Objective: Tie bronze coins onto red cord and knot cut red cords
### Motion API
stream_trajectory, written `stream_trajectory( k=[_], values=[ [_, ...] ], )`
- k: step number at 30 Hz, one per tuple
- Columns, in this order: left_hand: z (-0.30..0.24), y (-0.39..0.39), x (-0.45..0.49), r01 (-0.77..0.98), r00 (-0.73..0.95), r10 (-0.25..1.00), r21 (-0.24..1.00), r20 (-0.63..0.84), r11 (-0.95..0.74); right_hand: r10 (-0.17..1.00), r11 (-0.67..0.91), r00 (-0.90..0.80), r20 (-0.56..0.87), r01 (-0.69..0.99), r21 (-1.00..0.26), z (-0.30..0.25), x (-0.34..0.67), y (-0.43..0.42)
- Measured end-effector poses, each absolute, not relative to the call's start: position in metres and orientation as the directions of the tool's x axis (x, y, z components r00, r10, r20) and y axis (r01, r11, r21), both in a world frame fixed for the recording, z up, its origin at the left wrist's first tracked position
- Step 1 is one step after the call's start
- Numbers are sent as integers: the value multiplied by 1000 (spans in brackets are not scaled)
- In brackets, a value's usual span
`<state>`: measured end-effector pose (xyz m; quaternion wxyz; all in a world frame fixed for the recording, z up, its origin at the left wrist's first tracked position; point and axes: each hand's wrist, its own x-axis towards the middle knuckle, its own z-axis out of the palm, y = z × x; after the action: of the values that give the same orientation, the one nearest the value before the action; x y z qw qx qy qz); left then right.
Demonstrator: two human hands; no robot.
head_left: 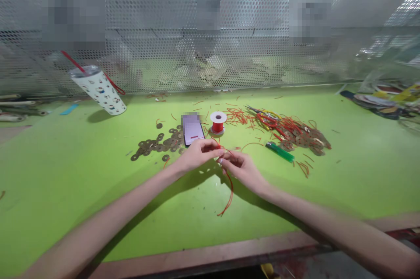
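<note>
The left hand (199, 153) and right hand (243, 169) both pinch the red cord (232, 190), so I'd tension it gently, evenly.

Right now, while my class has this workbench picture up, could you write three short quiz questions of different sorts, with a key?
1. True or false: the green lighter lies to the right of the white spool, as the person sees it.
2. What do the left hand and right hand hold between their fingers?
A) the scissors
B) red cord
C) the phone
3. Fill in: a ____ sticks up from the top of the patterned tumbler.

Key: 1. True. 2. B. 3. Red straw.
</note>
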<state>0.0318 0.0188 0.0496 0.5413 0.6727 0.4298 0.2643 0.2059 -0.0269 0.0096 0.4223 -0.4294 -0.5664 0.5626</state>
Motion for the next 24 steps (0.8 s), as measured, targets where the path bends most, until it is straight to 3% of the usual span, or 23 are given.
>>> stream_trajectory(
  k=[6, 12, 18, 24],
  values=[
    [52, 15, 34, 243, 512, 850, 970, -125, -4, 942, -51, -332, -38, -30, -998, 11, 192, -41],
    [54, 22, 27, 273, 573, 808, 961, -137, -31, 908, -67, -411, -81, 47, -997, 13, 199, -39],
    [48, 34, 19, 315, 638, 760, 943, -125, -109, 975, 44, -223, 16, 119, -992, 19, 212, -26],
    [49, 33, 20, 326, 650, 747, 939, -140, -108, 987, 82, -145, 74, 54, -995, 20, 212, -24]
  ],
)
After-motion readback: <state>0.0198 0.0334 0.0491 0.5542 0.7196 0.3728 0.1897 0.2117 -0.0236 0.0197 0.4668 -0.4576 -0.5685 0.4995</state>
